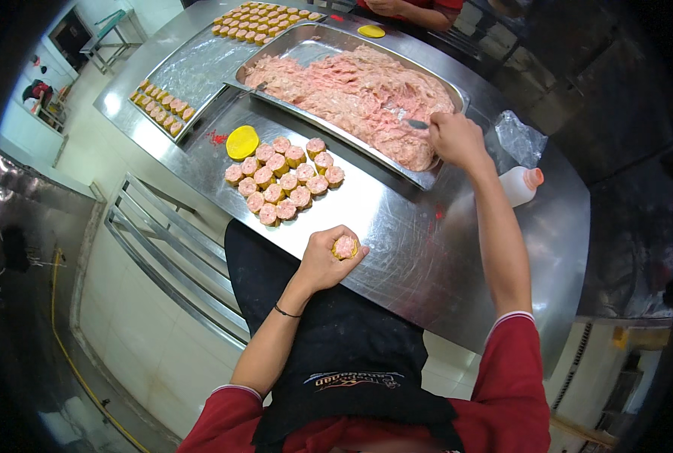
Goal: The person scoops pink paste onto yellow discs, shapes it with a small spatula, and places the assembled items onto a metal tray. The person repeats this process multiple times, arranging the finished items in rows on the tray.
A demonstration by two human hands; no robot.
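Note:
My left hand [322,261] is closed round an open-topped dumpling [344,247], its yellow wrapper edge ringing pink filling, just off the table's near edge. Over the right end of a deep steel tray [336,127], my right hand [459,140] grips a small spatula [417,124]. The blade points left, at the pink minced meat [367,90] heaped in the tray; whether it touches the meat I cannot tell. Several filled dumplings [278,164] stand upright in rows ahead of my left hand. Beside them lies a stack of round yellow wrappers [242,142].
A flat tray [189,72] at the far left holds more dumplings in rows. A white bottle with an orange cap [519,186] and a crumpled plastic bag [520,139] lie to the right. Across the table stands another person [419,13] in red. More wrappers [371,31] lie beyond the meat tray.

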